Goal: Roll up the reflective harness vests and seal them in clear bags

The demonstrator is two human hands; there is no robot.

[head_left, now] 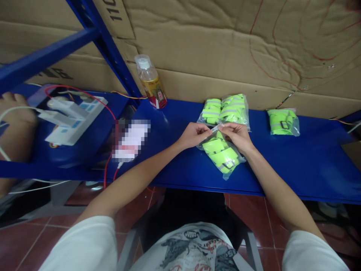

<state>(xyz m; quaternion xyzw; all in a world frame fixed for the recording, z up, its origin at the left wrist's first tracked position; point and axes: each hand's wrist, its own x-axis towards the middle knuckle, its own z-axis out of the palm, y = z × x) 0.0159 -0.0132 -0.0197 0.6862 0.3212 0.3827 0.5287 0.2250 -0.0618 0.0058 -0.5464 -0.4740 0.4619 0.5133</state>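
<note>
A clear plastic bag (222,155) holds a folded neon-yellow reflective strap with a dark buckle. It lies on the blue table, its top edge turned towards the back. My left hand (195,134) pinches the left part of that edge between thumb and fingers. On the other side my right hand (236,134) grips the same edge, close to the left fingertips. A small pale strip shows between the two hands; its details are too small to read. Just behind my hands lie more bagged neon-yellow straps (232,109), partly covered by my fingers.
Another bagged strap (282,122) lies at the right. A plastic bottle (152,84) stands at the back, near the blue shelf post. To the left are a phone (132,141) on a cable and a white power strip (76,120). Another person's arm (18,128) rests at the far left.
</note>
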